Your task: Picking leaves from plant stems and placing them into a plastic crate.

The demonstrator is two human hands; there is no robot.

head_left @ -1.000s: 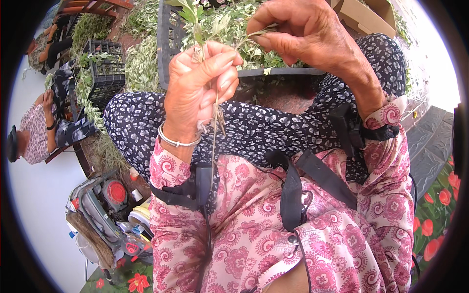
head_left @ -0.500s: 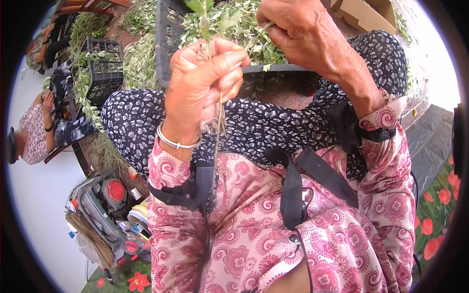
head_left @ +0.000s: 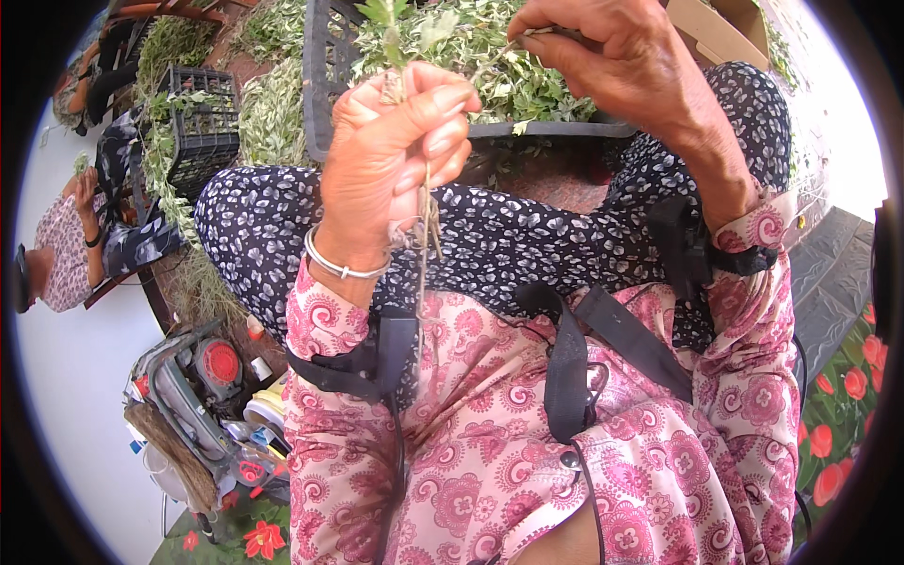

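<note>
Holding a small bunch of plant stems (head_left: 426, 221) in a tight fist, the left hand (head_left: 395, 155) sits above the lap, leaves poking out on top. The right hand (head_left: 612, 56) pinches one thin sprig (head_left: 499, 52) just beside it. A black crate (head_left: 325, 85) full of green cuttings (head_left: 508, 80) lies behind both hands.

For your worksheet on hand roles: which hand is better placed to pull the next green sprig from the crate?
Right. The right hand hovers over the leafy black plastic crate, while the left hand is shut around a thin-stemmed sprig bunch.
</note>
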